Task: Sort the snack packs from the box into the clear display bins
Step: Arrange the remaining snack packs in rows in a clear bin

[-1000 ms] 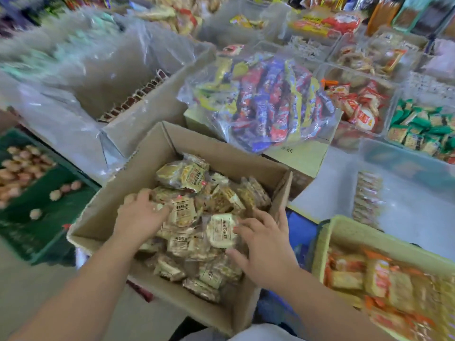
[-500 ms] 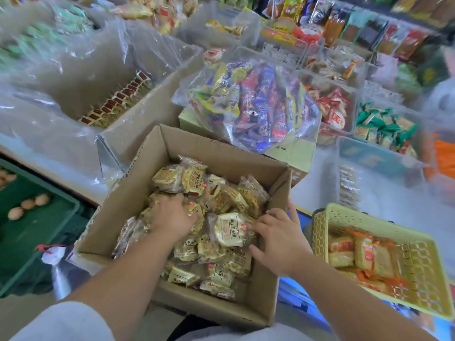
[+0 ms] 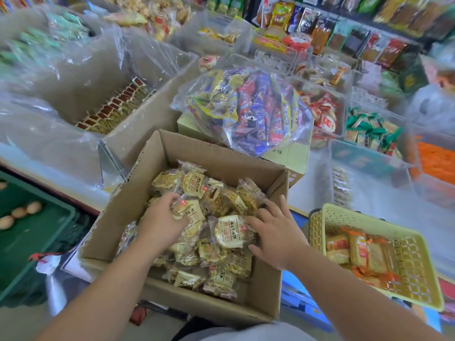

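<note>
Yellow basket (image 3: 366,218) of orange packets (image 3: 359,249), green crate (image 3: 37,242) with eggs (image 3: 19,212)

Bright, even light is filling the scene, leaving only soft shadows inside the cardboard box (image 3: 197,153). Glare is glinting off the clear plastic liner (image 3: 73,77) at far left, and blur is smearing the left and right edges.
</note>
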`<state>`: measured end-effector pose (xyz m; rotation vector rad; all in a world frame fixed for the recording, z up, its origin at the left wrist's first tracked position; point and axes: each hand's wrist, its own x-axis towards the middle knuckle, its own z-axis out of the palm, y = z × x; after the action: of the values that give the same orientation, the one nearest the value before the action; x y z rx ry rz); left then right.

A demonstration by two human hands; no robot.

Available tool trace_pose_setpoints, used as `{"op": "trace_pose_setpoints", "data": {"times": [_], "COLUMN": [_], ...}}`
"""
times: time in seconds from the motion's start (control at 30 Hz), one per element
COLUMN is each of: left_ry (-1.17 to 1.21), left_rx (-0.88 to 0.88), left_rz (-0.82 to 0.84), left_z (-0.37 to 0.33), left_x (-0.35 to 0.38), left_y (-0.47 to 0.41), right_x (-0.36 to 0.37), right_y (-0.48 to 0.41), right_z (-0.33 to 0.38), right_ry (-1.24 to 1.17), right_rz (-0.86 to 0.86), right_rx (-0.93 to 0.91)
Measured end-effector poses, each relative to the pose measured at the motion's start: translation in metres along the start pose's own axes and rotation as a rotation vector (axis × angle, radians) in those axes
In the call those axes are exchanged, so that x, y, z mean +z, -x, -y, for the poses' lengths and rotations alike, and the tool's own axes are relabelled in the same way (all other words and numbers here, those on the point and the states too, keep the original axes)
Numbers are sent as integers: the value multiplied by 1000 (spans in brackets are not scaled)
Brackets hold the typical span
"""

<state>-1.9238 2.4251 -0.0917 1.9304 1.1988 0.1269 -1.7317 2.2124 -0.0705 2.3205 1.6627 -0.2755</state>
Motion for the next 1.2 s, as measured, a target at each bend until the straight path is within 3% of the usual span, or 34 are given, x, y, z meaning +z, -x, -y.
{"op": "trace_pose_setpoints", "data": {"times": [0.13,0.23,0.47,0.57,0.73,1.0,1.2], "left_ry": [423,689,1053,1067,1038,862,729], "left_rx": [-88,-135,-187,-180,-166,-80,16], "left_rz": [-106,-163,-169,-168,-134,-101,-3], "left_z": [9,17,35,35,23,-37,-114], "left_x": [-28,-38,-40,-34,-28,-3,42], "left_y": [38,60,85,91,92,90,103], "right_x": [0,11,41,41,15,-59,-56], "right_y": [-33,-52,-51,-51,-53,5,50], "right_z": [21,43,49,48,52,7,-34], "right_ry": [-56,-202,5,26,-218,-1259,-1331], "right_rz": [-12,74,268,214,72,-215,-191], "right_rx": [-119,-63,-23,-28,17,240,136]}}
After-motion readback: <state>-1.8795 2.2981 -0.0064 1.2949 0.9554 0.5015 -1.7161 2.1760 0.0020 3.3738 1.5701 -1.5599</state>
